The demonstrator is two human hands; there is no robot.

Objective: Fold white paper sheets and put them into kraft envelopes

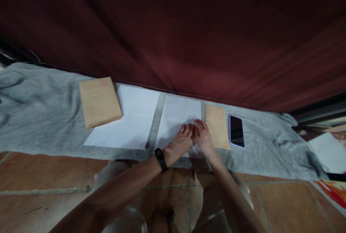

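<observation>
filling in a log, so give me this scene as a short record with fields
left hand: palm down on the white sheet, black wristband on its wrist
right hand: at the sheet's right side, grip unclear
brown envelope pile: left, overlapping the white paper stack
single brown envelope: right of the sheet
phone: right of that envelope, screen dark
surface: grey cloth

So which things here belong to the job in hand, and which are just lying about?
Likely in the job:
- white sheet, under the left hand and right hand
- white paper to its left
- brown envelope pile, partly on that paper
- single brown envelope

Probably just lying about:
- phone
- red-and-yellow item, far right
</observation>
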